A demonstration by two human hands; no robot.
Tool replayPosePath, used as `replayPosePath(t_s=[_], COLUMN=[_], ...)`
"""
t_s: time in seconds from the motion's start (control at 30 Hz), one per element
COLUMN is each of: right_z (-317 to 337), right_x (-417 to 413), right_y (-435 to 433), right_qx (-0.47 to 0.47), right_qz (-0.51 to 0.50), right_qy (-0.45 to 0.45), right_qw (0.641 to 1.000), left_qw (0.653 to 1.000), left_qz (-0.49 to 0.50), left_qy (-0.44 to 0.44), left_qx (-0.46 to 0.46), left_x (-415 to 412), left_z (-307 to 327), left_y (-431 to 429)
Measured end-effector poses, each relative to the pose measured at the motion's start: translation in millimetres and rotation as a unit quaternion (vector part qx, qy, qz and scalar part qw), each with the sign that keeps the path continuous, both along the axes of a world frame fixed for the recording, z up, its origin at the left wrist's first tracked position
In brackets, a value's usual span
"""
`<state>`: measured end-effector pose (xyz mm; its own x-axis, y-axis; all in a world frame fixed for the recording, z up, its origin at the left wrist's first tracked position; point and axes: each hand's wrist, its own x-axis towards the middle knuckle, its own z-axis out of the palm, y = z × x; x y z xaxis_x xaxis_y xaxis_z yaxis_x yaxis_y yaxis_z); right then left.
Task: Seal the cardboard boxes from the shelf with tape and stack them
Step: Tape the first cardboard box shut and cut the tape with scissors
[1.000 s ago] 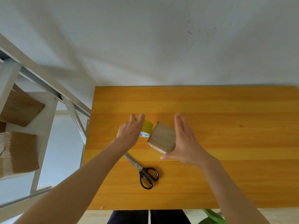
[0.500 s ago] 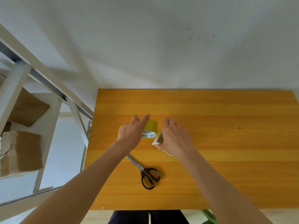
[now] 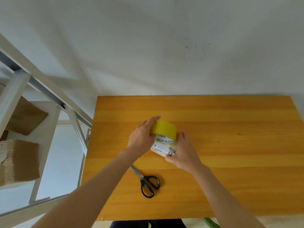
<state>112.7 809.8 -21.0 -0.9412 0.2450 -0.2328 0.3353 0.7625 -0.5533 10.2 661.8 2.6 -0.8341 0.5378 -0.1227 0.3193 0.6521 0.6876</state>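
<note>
We see the small brown cardboard box with its white label [image 3: 162,149] resting on the yellow wooden table [image 3: 230,178], our right hand [image 3: 184,152] curled around its right side. Just above it, seemingly touching, our left hand [image 3: 141,139] clasps the yellow tape roll [image 3: 164,130].

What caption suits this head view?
Left hand grips yellow tape roll at small cardboard box held by right hand, scissors nearby.
</note>
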Motion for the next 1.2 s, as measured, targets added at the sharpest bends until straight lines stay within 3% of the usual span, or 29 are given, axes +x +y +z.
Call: replayPosePath(t_s=[0.07,0.23,0.37,0.53,0.7,0.93,1.2], right_z=[-5.8,-20.8,-30.1,-32.9,-32.1,-32.1,-33.4], right_x=[9.0,24.5,27.2,27.3,26.3,27.1,27.2], right_y=[4.1,4.9,1.9,12.8,17.4,21.4,22.5], right_qx=[0.055,0.01,-0.011,-0.007,-0.014,-0.011,-0.003], right_qz=[0.003,-0.048,-0.085,-0.063,-0.06,-0.06,-0.057], right_qy=[-0.017,-0.042,0.0,-0.031,-0.042,-0.04,-0.046], right_qw=[0.998,0.998,0.996,0.998,0.997,0.997,0.997], left_qw=[0.999,0.999,0.998,0.995,0.966,0.914,0.901], left_qz=[-0.009,0.01,-0.015,-0.036,-0.077,-0.107,-0.116], left_qy=[-0.042,-0.051,-0.062,0.053,0.155,0.211,0.182], left_qx=[0.02,0.015,-0.013,-0.082,-0.194,-0.33,-0.377], left_x=[14.1,35.0,27.4,-2.6,-37.3,-58.1,-58.9], left_z=[-10.2,-30.0,-25.2,-6.1,7.6,5.3,-23.1], left_y=[7.0,18.8,23.0,6.7,-20.3,-34.5,-37.7])
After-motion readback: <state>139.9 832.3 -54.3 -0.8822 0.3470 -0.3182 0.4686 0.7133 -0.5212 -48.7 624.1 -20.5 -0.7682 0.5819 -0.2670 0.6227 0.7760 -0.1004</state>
